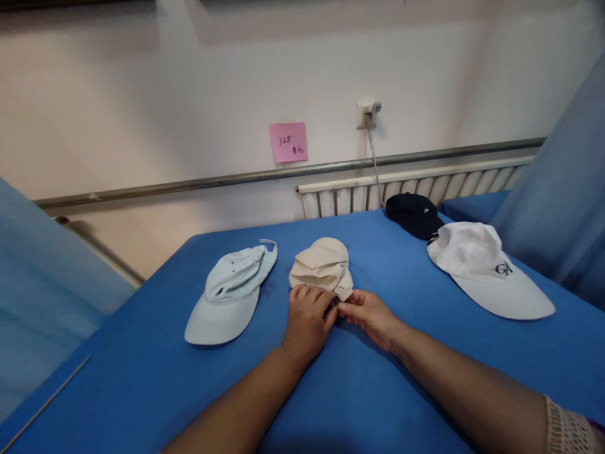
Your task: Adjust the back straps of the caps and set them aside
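Observation:
A beige cap (322,260) lies in the middle of the blue-covered table (331,391), its brim pointing toward the wall and its back facing me. My left hand (308,318) grips the near edge of this cap with curled fingers. On the cap's right side, my right hand (371,315) pinches the back strap end. Between the two hands a small dark part of the strap shows; the fingers hide most of it. Left of the beige cap sits a pale blue cap (229,290), its brim toward me and its strap sticking up.
A white cap (477,261) with dark letters and a black cap (413,214) rest at the right. Behind the table are a radiator (416,187), a metal rail (227,181), and a socket (366,115) with a cord. Blue curtains (42,296) hang at both sides.

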`<state>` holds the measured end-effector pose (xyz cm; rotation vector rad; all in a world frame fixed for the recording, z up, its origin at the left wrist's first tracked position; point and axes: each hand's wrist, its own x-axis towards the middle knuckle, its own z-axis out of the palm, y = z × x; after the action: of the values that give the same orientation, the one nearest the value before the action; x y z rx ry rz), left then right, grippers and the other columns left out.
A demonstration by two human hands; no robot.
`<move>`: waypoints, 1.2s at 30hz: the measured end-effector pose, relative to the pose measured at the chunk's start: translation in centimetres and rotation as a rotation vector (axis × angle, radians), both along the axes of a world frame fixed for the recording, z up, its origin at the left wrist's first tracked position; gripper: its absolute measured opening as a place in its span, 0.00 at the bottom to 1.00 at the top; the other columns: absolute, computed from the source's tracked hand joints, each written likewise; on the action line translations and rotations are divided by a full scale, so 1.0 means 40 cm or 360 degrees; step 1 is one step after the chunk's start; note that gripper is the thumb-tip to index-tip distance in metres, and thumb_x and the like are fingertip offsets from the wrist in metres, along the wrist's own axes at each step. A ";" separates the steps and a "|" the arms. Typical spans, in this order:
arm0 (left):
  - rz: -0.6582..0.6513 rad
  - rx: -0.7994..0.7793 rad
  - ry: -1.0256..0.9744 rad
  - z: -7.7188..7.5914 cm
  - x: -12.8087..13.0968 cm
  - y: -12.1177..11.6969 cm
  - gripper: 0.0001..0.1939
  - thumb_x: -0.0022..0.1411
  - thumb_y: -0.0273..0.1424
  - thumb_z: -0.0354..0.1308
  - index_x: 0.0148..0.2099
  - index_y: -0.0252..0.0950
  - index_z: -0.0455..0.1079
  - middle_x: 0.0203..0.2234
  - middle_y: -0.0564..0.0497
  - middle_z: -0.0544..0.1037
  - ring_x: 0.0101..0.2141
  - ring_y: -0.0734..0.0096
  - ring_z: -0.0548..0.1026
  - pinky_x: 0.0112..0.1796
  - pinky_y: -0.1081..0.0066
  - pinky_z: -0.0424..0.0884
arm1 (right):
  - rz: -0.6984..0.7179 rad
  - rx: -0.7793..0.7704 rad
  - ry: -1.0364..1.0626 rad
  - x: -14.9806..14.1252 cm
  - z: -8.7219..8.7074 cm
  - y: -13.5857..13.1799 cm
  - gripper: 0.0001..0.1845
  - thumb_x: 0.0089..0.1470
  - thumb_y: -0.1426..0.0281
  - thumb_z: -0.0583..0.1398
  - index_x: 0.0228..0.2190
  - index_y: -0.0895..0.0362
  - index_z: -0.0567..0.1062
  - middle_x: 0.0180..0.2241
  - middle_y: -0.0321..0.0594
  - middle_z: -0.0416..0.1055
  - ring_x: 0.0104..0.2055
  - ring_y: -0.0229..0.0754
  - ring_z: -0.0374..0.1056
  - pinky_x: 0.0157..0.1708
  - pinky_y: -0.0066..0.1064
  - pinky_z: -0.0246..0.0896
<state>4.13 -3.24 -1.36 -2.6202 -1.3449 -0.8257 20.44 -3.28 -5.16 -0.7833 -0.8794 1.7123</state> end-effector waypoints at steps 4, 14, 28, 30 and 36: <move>-0.0038 -0.0046 -0.0046 -0.007 0.005 -0.002 0.06 0.61 0.30 0.58 0.42 0.39 0.71 0.35 0.49 0.77 0.41 0.60 0.70 0.48 0.57 0.60 | -0.0134 0.0076 -0.0152 -0.009 -0.006 0.002 0.16 0.40 0.63 0.72 0.30 0.60 0.78 0.25 0.36 0.72 0.26 0.33 0.61 0.29 0.28 0.53; -0.0015 -0.0089 -0.0232 -0.012 -0.030 0.026 0.08 0.64 0.29 0.54 0.46 0.40 0.70 0.40 0.50 0.78 0.43 0.64 0.72 0.47 0.59 0.61 | -0.0084 0.0116 -0.0137 0.013 -0.006 0.012 0.16 0.43 0.61 0.70 0.32 0.58 0.79 0.25 0.35 0.70 0.26 0.33 0.60 0.28 0.27 0.52; -0.0087 0.0022 0.0063 -0.005 -0.033 0.031 0.06 0.65 0.27 0.50 0.39 0.37 0.68 0.34 0.47 0.75 0.37 0.63 0.70 0.41 0.62 0.64 | -0.0083 0.0170 -0.0317 0.014 -0.005 0.012 0.15 0.44 0.60 0.69 0.26 0.59 0.77 0.22 0.35 0.68 0.24 0.34 0.59 0.28 0.29 0.53; -0.0119 -0.0002 0.0006 -0.007 -0.032 0.030 0.05 0.64 0.26 0.51 0.39 0.37 0.68 0.34 0.47 0.75 0.38 0.63 0.70 0.41 0.62 0.65 | -0.0087 0.0163 -0.0318 0.015 -0.005 0.012 0.15 0.44 0.59 0.69 0.26 0.59 0.78 0.22 0.35 0.69 0.24 0.34 0.60 0.28 0.30 0.53; -0.0077 -0.0058 -0.0121 -0.014 -0.027 0.027 0.04 0.63 0.26 0.52 0.38 0.37 0.67 0.34 0.48 0.75 0.38 0.63 0.71 0.41 0.61 0.65 | -0.0083 0.0121 -0.0258 0.015 -0.006 0.010 0.16 0.43 0.59 0.70 0.29 0.59 0.79 0.25 0.37 0.71 0.26 0.34 0.61 0.29 0.29 0.54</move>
<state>3.04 -2.15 -1.92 -2.6852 -1.3316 -0.9252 21.04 -2.87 -5.40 -0.8955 -1.0194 1.5769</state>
